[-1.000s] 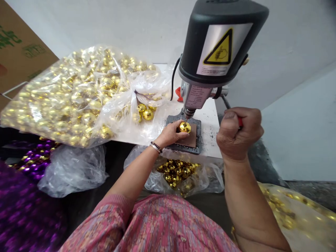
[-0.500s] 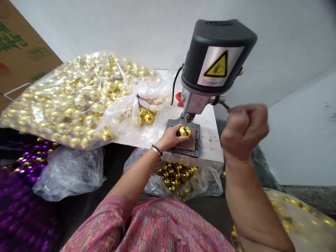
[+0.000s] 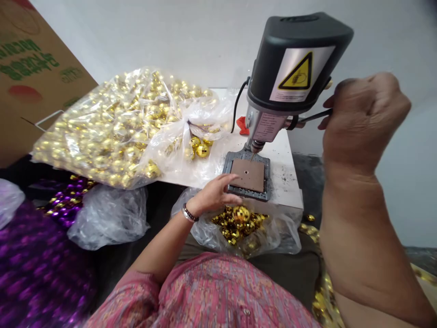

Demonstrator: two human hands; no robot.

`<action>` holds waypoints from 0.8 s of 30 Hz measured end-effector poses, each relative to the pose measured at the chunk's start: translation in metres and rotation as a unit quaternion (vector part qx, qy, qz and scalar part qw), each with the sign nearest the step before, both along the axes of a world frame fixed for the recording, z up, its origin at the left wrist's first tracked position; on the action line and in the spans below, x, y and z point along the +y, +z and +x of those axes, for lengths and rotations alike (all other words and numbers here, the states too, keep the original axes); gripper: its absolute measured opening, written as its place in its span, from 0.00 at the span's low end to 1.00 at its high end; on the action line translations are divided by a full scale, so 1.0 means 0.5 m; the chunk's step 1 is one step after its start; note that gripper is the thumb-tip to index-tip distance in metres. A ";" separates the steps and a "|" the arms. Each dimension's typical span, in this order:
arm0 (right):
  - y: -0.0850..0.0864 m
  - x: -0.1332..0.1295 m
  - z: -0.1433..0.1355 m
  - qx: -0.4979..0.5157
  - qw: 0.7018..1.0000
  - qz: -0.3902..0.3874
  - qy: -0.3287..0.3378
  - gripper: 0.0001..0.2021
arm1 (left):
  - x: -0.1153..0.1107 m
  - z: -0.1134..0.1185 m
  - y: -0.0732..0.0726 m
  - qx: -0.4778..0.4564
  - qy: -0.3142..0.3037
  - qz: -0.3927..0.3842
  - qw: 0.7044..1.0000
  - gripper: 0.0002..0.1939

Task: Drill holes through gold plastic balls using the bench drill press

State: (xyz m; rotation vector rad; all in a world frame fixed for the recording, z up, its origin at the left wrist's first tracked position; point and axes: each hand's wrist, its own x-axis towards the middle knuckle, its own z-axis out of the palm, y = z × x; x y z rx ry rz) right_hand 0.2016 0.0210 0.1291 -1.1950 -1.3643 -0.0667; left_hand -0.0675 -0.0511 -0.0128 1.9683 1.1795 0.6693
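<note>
My left hand (image 3: 220,193) is open at the front left of the drill press base (image 3: 266,193), its thumb and fingers apart. Just below the fingers a gold mirror ball (image 3: 241,213) is over the plastic bag of gold balls (image 3: 225,228) in front of the table. My right hand (image 3: 367,120) is wrapped round the lever (image 3: 317,115) on the right side of the drill press (image 3: 300,64). Under the drill bit (image 3: 252,157), a brown board (image 3: 251,175) with a small hole lies bare on the base.
A large clear bag of gold balls (image 3: 112,132) lies on the white table (image 3: 292,182), with loose gold balls (image 3: 202,150) by its mouth. Dark shavings are scattered round the base. Purple balls (image 3: 44,269) and a cardboard box (image 3: 30,82) are at left.
My left hand has drawn back from under the drill and let go of the gold ball, which is now above the front bag. My right hand has risen with the lever, lifting the bit.
</note>
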 end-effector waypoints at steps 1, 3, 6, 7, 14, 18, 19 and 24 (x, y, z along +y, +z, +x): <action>0.001 -0.004 -0.003 0.006 1.000 -0.002 -0.003 0.16 | 0.016 -0.011 0.000 0.002 0.051 0.013 0.999 0.30; 0.004 -0.011 -0.009 0.013 1.000 -0.005 -0.007 0.14 | 0.067 -0.035 0.003 0.015 0.183 0.034 0.982 0.20; 0.008 -0.020 -0.015 0.017 1.000 -0.006 -0.010 0.12 | 0.161 -0.069 0.017 0.082 0.356 0.035 0.930 0.20; 0.009 -0.022 -0.017 0.014 1.000 -0.005 -0.011 0.12 | 0.188 -0.077 0.021 0.118 0.379 0.028 0.918 0.20; 0.016 -0.030 -0.028 0.029 0.999 -0.009 -0.009 0.12 | 0.242 -0.075 -0.006 0.206 0.340 -0.020 0.917 0.27; 0.019 -0.042 -0.036 0.044 0.999 -0.006 -0.007 0.13 | 0.222 -0.066 -0.022 0.130 0.355 0.027 0.925 0.31; 0.019 -0.045 -0.037 0.041 0.999 -0.010 -0.010 0.13 | 0.213 -0.066 -0.020 0.104 0.361 0.052 0.925 0.30; 0.037 -0.029 -0.024 0.019 0.999 -0.027 0.004 0.14 | 0.146 -0.064 0.011 -0.096 0.202 0.047 0.973 0.37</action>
